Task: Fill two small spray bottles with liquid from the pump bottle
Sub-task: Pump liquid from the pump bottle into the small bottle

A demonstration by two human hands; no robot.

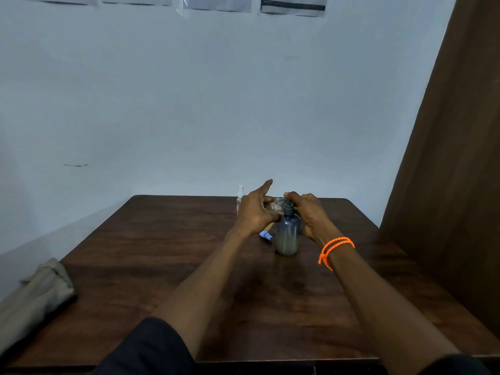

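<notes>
Where the dark wooden desk (162,266) meets the near edge of the view, two bare forearms reach forward over it from black sleeves (151,347); a folded khaki cloth (35,296) lies at the desk's near left corner, partly over the edge; an orange beaded band (335,249) circles the right wrist twice. Farther in, the pump bottle (287,234) stands upright on the desk between the two hands, translucent blue-grey, with a pale yellowish liquid filling only its lower part; just to its left a small blue-and-white spray cap (265,236) lies on its side on the wood, and a sliver of something tan shows beside it under the left wrist, too hidden to name. On the right, the right hand (311,215) curls over the dark pump head, fingertips on its top, so its grip is clamped on the pump bottle; on the left, the left hand (255,209) holds a small clear spray bottle (276,207) tilted with its open neck toward the pump's spout, thumb and lower fingers pinching it while the forefinger sticks out straight toward the wall; whether neck and spout touch cannot be told. Behind the left hand a second spray bottle (239,197), clear with a white cap, stands upright near the desk's far edge, mostly hidden by the knuckles. Beyond that a pale wall (189,104) rises, with paper sheets (293,5) pinned along its top; a brown panel (446,158) closes the right side.
</notes>
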